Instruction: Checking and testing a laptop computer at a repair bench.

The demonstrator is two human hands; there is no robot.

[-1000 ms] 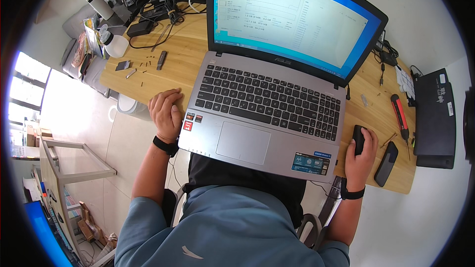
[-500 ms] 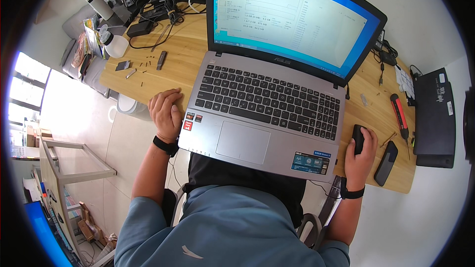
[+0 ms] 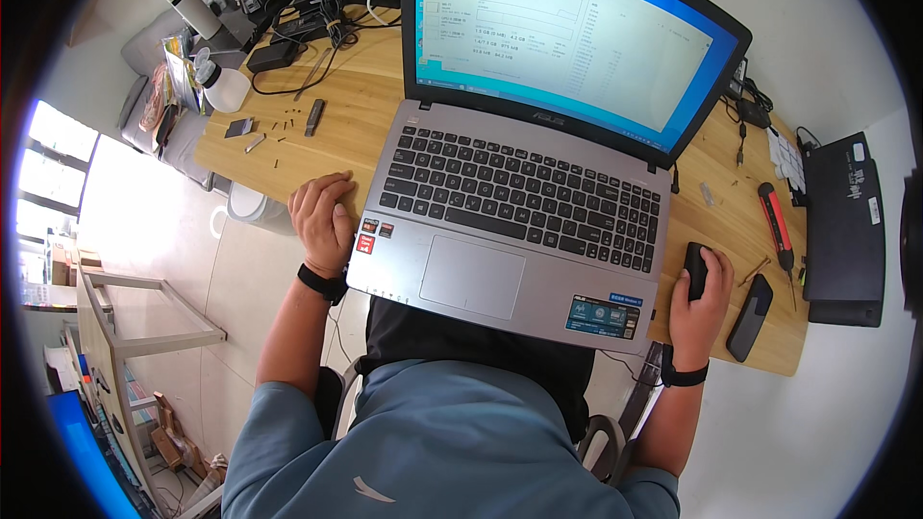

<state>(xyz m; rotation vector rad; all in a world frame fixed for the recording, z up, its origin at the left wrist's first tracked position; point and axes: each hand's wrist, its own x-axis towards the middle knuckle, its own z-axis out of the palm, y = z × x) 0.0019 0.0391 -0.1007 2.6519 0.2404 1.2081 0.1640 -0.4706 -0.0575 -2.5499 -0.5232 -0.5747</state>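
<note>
A grey laptop (image 3: 471,285) stands open at the front of the wooden table, its lit screen (image 3: 567,48) showing a window with graphs and lists. My right hand (image 3: 699,306) is closed around a black mouse (image 3: 694,264) to the right of the laptop. On the table edge, beside the laptop's left front corner, rests my left hand (image 3: 322,221). Its fingers are loosely bent and a little apart, with nothing seen in them. A dark band circles each wrist.
Small screws (image 3: 286,124), a dark stick-shaped piece (image 3: 314,117) and a white bottle (image 3: 226,88) sit at the left of the table (image 3: 356,139). To the right lie a red-and-black screwdriver (image 3: 777,221), a dark oblong case (image 3: 750,317) and a black panel (image 3: 846,231). Cables (image 3: 334,24) crowd the back left.
</note>
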